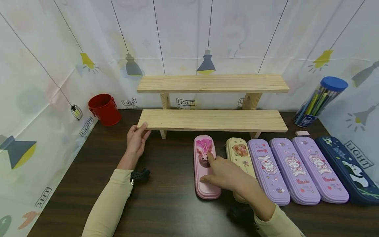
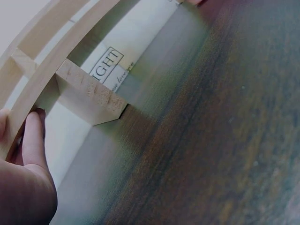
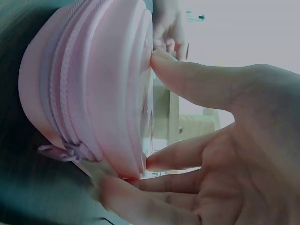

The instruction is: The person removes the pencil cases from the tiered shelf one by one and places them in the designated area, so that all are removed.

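Note:
My left hand grips the left end of the lower board of a two-tier wooden shelf, thumb on top and fingers underneath. In the left wrist view, the fingers reach under the board's edge beside a wooden leg. My right hand is over a pink pencil case with a doll picture, lying flat on the table. Its index fingertip and thumb touch the lid. In the right wrist view, the other fingers extend past the case's edge near the zipper pull.
Right of the pink case lie a cream pencil case, several purple pencil cases and a dark blue panda case. A red bucket stands back left. A blue-lidded jar of pens and a small pale block are back right.

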`<state>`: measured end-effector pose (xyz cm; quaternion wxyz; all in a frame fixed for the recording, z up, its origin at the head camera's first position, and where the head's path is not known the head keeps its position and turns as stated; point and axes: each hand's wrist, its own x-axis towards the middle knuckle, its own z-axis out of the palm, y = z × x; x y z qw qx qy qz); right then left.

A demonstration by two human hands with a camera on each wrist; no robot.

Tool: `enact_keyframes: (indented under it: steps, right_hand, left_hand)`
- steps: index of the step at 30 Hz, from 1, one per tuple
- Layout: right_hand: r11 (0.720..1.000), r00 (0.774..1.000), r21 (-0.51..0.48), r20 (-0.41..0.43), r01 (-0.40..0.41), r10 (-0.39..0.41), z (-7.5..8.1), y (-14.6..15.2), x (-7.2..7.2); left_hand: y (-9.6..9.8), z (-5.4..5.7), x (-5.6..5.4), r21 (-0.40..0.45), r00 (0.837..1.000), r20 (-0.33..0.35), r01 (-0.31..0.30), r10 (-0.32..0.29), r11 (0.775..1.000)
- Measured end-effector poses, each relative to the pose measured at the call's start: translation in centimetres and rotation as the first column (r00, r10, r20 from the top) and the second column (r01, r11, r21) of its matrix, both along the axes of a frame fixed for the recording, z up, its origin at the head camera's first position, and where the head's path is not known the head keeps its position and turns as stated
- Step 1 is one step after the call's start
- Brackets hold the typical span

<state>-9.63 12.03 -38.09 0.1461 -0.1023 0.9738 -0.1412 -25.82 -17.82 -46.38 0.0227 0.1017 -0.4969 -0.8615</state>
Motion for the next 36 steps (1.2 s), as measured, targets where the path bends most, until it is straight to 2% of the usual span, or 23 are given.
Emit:
enact_keyframes:
  steps: [5,10,17,25,31,34,36]
  right_hand:
    - [0.998,0.999,0.061,-0.054,-0.003,0.007,0.3,0.7,0.5]
    - [0.997,0.995,0.073,-0.1,-0.012,0.019,0.4,1.3,0.7]
    - [0.996,0.998,0.083,-0.058,-0.016,0.021,0.9,2.2,0.7]
    - [0.996,0.997,0.078,-0.067,-0.031,0.036,1.3,2.6,0.8]
    - [0.998,0.984,0.028,-0.168,-0.053,0.056,0.9,2.7,0.6]
    - [0.996,0.962,-0.009,-0.262,-0.084,0.079,0.4,3.2,0.4]
    - [0.993,0.939,-0.014,-0.327,-0.118,0.107,0.4,3.7,0.2]
  left_hand:
    - [0.0,0.2,0.0,0.0,1.0,-0.006,-0.003,0.003,1.0]
    - [-0.1,0.3,0.0,0.001,1.0,0.009,0.0,0.0,1.0]
    - [-0.3,0.2,0.0,0.001,1.0,0.011,-0.004,0.004,1.0]
    - [-0.6,0.0,0.0,-0.003,1.0,0.03,-0.007,0.008,1.0]
    - [-0.8,-0.1,0.1,0.004,1.0,0.026,-0.001,0.001,1.0]
    - [-0.8,-0.1,0.1,0.009,1.0,0.026,0.003,-0.003,1.0]
    - [-0.9,-0.1,0.2,0.013,1.0,0.028,0.004,-0.005,1.0]
